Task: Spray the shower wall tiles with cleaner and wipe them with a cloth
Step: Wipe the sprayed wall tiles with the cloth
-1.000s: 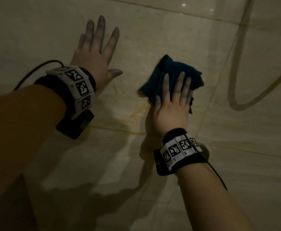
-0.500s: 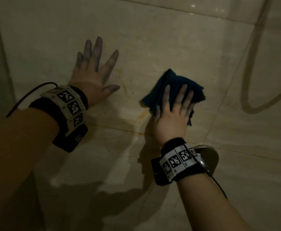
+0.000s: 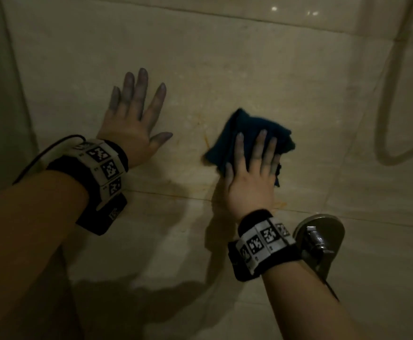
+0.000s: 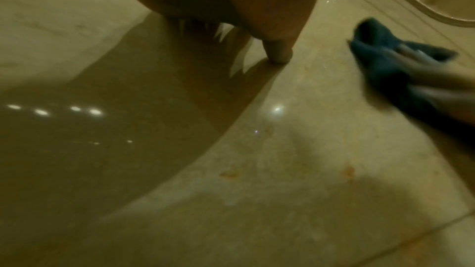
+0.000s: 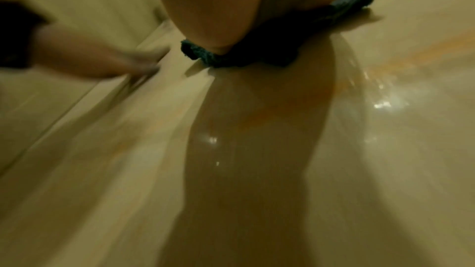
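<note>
From the head view, the wiping step is under way: the right hand (image 3: 249,182), fingers flat, presses a crumpled dark blue cloth (image 3: 252,133) against the beige glossy wall tiles (image 3: 225,69), while the left hand (image 3: 132,123) braces beside it with fingers spread. The left wrist view shows orange stains (image 4: 228,174) below; the right wrist view shows an orange streak (image 5: 411,56) beside the cloth, so the next move likely calls for firm strokes there.
</note>
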Demonstrator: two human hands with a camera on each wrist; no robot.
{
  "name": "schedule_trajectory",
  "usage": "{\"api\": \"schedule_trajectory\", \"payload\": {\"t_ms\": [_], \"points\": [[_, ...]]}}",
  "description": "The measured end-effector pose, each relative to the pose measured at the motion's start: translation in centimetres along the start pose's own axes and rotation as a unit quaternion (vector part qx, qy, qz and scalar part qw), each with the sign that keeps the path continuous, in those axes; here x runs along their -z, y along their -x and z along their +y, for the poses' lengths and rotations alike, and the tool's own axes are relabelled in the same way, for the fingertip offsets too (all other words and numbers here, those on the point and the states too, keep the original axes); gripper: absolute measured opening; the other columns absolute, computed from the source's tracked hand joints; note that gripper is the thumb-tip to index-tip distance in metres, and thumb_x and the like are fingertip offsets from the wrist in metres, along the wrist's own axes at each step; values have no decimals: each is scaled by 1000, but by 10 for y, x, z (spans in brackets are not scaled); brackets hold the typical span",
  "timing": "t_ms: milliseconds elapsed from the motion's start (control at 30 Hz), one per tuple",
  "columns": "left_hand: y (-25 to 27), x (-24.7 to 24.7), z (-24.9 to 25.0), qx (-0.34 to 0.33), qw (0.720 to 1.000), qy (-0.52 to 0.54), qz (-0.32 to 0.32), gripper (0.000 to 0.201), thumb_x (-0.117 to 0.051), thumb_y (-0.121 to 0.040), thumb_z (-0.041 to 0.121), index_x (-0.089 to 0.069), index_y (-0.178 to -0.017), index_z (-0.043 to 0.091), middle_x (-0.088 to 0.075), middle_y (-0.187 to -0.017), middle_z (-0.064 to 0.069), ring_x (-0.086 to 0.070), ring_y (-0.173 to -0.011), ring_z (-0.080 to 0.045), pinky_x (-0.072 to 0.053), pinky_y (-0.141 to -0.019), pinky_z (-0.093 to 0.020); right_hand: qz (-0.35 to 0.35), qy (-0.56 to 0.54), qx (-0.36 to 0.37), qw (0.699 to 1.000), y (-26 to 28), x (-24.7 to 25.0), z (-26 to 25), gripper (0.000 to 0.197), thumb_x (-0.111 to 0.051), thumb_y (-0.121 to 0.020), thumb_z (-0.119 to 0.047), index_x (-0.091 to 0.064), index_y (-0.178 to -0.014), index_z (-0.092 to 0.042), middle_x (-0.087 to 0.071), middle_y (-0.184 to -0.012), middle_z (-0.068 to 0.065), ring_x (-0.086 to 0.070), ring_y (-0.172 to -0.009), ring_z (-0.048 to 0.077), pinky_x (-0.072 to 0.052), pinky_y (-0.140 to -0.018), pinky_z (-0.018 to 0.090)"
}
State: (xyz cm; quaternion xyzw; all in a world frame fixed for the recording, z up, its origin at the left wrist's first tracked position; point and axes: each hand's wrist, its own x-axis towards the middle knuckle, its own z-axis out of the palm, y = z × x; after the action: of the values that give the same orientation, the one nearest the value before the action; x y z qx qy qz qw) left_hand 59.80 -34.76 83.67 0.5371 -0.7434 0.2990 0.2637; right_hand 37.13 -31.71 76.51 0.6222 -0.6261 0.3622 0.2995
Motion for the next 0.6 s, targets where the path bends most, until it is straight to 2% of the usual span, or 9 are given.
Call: {"api": "schedule_trajectory", "payload": {"t_ms": [100,167,267,400,467,600], "points": [[2,-2,-6,-19,1000,-11,8,78,-13,-86,64,24,-140,22,15,-158,-16,12,-146,-33,14,-116,-40,-23,12,-4,1000,21,-12,-7,61,-22,-94,-40,5,-145,-22,6,-150,13,-1,-140,27,16,-112,37],[1,-2,-6,-17,1000,-11,-1,75,-8,-85,65,29,-137,25,19,-157,-14,15,-145,-32,17,-115,-38,-32,17,-17,999,21,-11,-12,61,-18,-94,-41,11,-144,-23,12,-149,11,5,-141,27,22,-111,36],[-1,-3,-5,-9,1000,-21,-19,73,-8,-89,65,35,-134,26,25,-156,-13,20,-144,-31,15,-115,-41,-49,-12,-27,998,14,-5,-19,57,-13,-96,-43,19,-140,-27,27,-147,6,17,-142,29,29,-107,34],[-2,-2,-4,1,998,-36,-45,74,-13,-91,60,38,-131,24,30,-154,-13,23,-143,-31,13,-116,-43,-62,-21,-13,998,-19,17,-36,60,-21,-101,-39,22,-140,-29,23,-155,10,21,-143,32,27,-109,37],[-2,-1,-7,-11,999,-27,-41,74,-14,-92,59,34,-136,23,28,-154,-13,22,-144,-32,13,-117,-42,-58,-14,-3,998,-39,27,-46,60,-22,-101,-38,17,-146,-27,21,-155,12,20,-143,32,22,-109,39],[5,3,-23,-65,998,-1,13,82,-16,-87,59,6,-150,11,6,-158,-18,3,-146,-33,16,-115,-30,-54,-11,1,998,-49,31,-51,59,-21,-101,-38,13,-148,-27,20,-156,12,19,-143,32,19,-111,40]]}}
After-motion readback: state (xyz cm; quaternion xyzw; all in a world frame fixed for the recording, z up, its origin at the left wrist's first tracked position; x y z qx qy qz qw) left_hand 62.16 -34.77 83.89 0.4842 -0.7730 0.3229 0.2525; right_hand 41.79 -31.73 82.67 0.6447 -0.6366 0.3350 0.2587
